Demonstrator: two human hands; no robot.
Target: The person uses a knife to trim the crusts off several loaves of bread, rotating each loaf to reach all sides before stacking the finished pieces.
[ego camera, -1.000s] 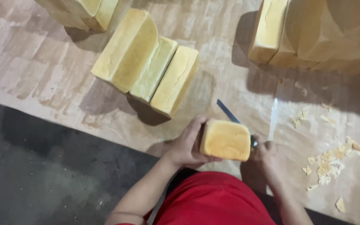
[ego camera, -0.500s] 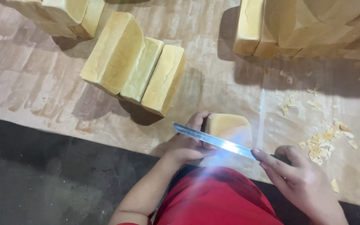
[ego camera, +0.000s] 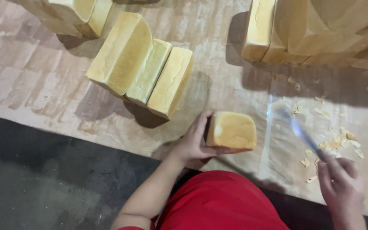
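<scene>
**A:** How are the hands posed?

**B:** The left hand (ego camera: pixel 192 145) comes up from the lower middle, forearm slanting in from below, and grips a loaf of bread (ego camera: pixel 231 130) from its left end. The fingers curl over the far side, close together, and the thumb runs under the near bottom edge, so the loaf is clamped between them. The loaf sits at the near edge of the paper-covered table (ego camera: pixel 30 72), just above the person's red shirt (ego camera: pixel 222 200).

**A:** And the right?

**B:** The right hand (ego camera: pixel 339 183) is at the lower right, closed round the handle of a knife (ego camera: pixel 301 132). The fingers are wrapped together, though blur hides how exactly. The blade angles up and left from the hand, blurred, apart from the held loaf.

**A:** Any containers?

**B:** None that I can see. The bread lies straight on the paper. Three loaves (ego camera: pixel 143 68) lie side by side, touching, beyond the left hand. More loaves (ego camera: pixel 73 15) sit at the top left, and a stack of loaves (ego camera: pixel 316 30) fills the top right. Bread crumbs (ego camera: pixel 341 138) are scattered near the knife.
</scene>
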